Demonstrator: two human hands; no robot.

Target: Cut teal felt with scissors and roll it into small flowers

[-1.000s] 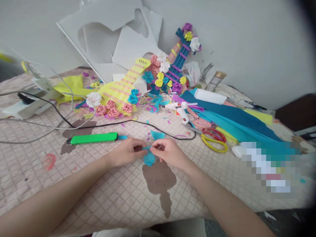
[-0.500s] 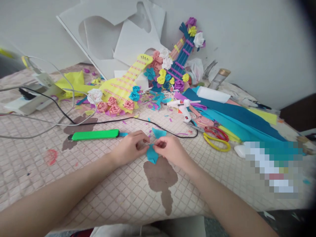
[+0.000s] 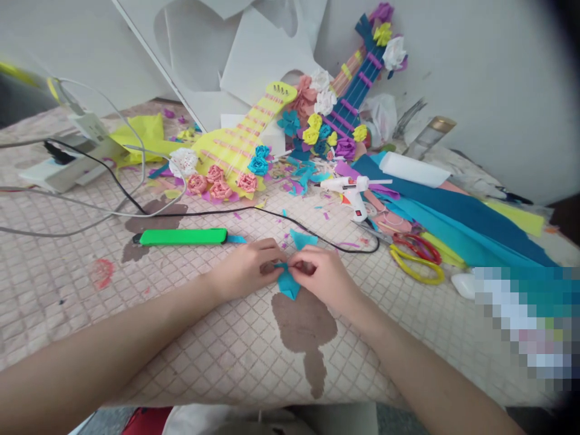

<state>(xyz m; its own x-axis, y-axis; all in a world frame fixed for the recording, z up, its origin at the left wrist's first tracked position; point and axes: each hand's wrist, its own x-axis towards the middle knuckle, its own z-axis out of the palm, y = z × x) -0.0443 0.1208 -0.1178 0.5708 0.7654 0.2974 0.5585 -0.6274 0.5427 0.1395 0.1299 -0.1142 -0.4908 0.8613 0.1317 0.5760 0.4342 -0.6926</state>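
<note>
My left hand [image 3: 247, 269] and my right hand [image 3: 322, 275] meet over the middle of the table, fingers pinched together on a small teal foam piece [image 3: 289, 284] that hangs between them. A second teal scrap [image 3: 302, 239] lies on the cloth just beyond my fingers. A green utility knife [image 3: 183, 236] rests to the left of my left hand. A black cord [image 3: 254, 211] runs across the table behind both hands.
A white glue gun [image 3: 351, 188], red and yellow scissors [image 3: 414, 257] and sheets of blue foam [image 3: 453, 211] lie at the right. A yellow foam guitar [image 3: 240, 154] and a blue one [image 3: 357, 78] with paper flowers stand at the back. A power strip [image 3: 58, 172] sits far left.
Both hands have kept working the teal piece, which now sits more folded between the fingertips. The view has shifted so everything appears slightly further right.
</note>
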